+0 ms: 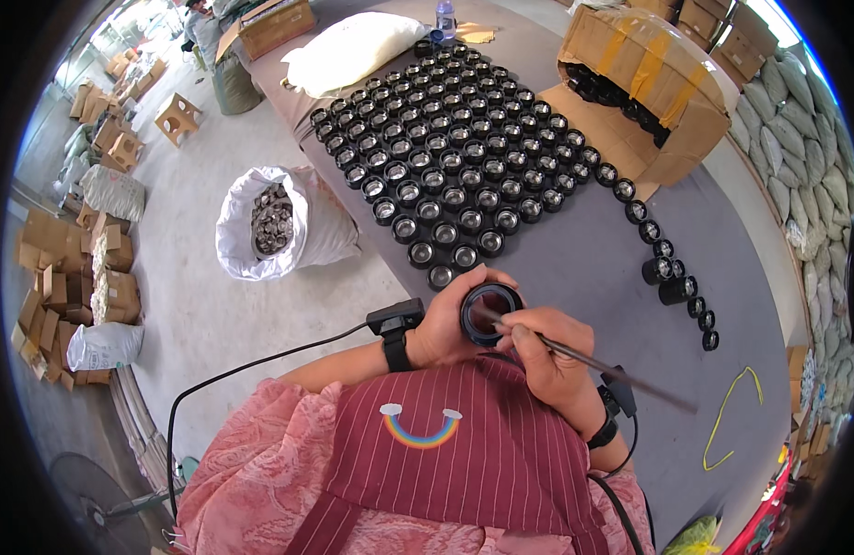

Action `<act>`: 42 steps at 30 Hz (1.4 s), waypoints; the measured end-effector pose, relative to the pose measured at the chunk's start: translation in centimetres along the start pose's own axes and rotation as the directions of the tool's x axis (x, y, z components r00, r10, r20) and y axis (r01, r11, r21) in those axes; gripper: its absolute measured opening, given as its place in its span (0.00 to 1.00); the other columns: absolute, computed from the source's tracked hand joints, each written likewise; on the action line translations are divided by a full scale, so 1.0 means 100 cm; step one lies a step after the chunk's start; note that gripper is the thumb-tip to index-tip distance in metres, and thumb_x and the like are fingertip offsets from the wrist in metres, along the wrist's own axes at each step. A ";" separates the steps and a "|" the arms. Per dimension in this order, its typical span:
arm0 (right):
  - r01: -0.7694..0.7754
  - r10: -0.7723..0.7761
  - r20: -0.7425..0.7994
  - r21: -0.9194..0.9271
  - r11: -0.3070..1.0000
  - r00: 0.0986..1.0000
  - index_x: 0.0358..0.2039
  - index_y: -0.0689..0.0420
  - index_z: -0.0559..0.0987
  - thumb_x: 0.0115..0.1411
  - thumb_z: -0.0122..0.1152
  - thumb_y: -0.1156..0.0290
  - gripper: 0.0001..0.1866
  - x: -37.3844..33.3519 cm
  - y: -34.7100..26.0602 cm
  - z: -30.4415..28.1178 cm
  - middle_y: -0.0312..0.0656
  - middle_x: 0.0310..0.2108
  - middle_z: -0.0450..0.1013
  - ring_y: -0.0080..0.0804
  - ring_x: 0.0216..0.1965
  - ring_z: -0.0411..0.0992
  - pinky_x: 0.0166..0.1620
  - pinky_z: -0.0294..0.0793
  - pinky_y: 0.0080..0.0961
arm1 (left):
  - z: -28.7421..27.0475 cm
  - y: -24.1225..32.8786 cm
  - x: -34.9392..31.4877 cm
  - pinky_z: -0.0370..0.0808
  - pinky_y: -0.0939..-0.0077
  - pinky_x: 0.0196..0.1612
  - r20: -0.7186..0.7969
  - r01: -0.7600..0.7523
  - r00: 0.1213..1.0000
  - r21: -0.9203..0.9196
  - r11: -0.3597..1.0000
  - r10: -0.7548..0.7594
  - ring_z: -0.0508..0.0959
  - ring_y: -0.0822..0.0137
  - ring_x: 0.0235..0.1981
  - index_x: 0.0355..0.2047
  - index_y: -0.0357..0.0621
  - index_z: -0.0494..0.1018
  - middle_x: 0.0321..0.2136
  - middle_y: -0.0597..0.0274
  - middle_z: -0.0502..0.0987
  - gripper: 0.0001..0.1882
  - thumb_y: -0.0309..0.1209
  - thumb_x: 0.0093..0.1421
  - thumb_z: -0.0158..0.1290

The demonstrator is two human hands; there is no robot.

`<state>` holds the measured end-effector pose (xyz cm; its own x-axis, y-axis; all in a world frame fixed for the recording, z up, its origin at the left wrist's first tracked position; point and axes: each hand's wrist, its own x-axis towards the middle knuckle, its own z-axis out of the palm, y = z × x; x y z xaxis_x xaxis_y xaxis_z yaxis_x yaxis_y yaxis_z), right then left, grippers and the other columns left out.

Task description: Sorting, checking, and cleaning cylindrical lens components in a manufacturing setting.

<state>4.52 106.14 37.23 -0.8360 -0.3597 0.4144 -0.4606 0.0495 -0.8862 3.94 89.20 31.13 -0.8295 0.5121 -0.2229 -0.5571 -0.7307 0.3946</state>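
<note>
My left hand (438,326) is closed around a round black cup (468,316), its open mouth tilted up toward me in front of my apron. In my right hand (556,359) a thin dark rod (629,374) is gripped between thumb and fingers. One end of the rod reaches into the cup's mouth; whether it bears bristles I cannot tell. Just beyond my hands, many black cups (454,196) with shiny silver insides stand in close rows on the grey table (575,268). A line of similar cups (636,212) trails along the right.
An open cardboard box (663,69) lies on its side at the far right, with black pieces inside. A white sack (348,55) rests on the table's far end. Left on the floor stands an open sack (321,222) of metal pieces. A yellow strap (720,416) lies at the right.
</note>
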 end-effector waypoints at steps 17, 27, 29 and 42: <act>0.109 -0.086 0.069 -0.465 0.879 0.994 0.28 0.60 0.76 0.55 0.58 0.79 0.00 0.023 -0.016 -0.014 0.45 0.21 0.73 0.41 0.21 0.73 0.25 0.70 0.30 | -0.005 0.009 0.007 0.80 0.66 0.33 -0.052 -0.038 0.998 -0.016 0.999 0.038 0.80 0.61 0.35 0.44 0.42 0.71 0.37 0.53 0.77 0.21 0.46 0.67 0.38; 0.156 -0.113 0.238 -0.171 0.973 0.965 0.31 0.59 0.78 0.56 0.59 0.77 0.02 0.032 0.004 0.014 0.46 0.27 0.77 0.41 0.26 0.76 0.28 0.72 0.34 | -0.027 0.024 -0.001 0.75 0.61 0.49 -0.068 -0.080 0.995 -0.035 0.996 0.077 0.79 0.58 0.41 0.45 0.44 0.71 0.39 0.52 0.79 0.22 0.48 0.68 0.39; 0.082 -0.048 0.288 -0.111 0.990 0.957 0.32 0.60 0.78 0.59 0.58 0.76 0.02 0.039 0.021 0.022 0.46 0.28 0.78 0.38 0.25 0.76 0.27 0.73 0.31 | -0.034 0.033 -0.005 0.75 0.61 0.43 -0.161 -0.123 0.982 -0.123 0.985 0.102 0.79 0.56 0.40 0.43 0.47 0.73 0.38 0.53 0.79 0.21 0.49 0.66 0.40; -0.871 0.798 0.466 -0.107 0.480 0.383 0.44 0.61 0.70 0.60 0.54 0.67 0.15 0.104 0.201 0.144 0.40 0.23 0.73 0.21 0.14 0.64 0.15 0.59 0.18 | -0.156 0.156 -0.063 0.70 0.63 0.32 -0.608 -0.500 0.740 -0.213 0.839 0.286 0.79 0.57 0.35 0.40 0.54 0.75 0.33 0.65 0.81 0.21 0.52 0.63 0.40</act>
<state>-9.10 90.02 20.78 -0.5485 -0.5322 -0.6449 0.4749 0.4366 -0.7641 -0.14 67.50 24.80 -0.7974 -0.1048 -0.5942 -0.0613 -0.9657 0.2525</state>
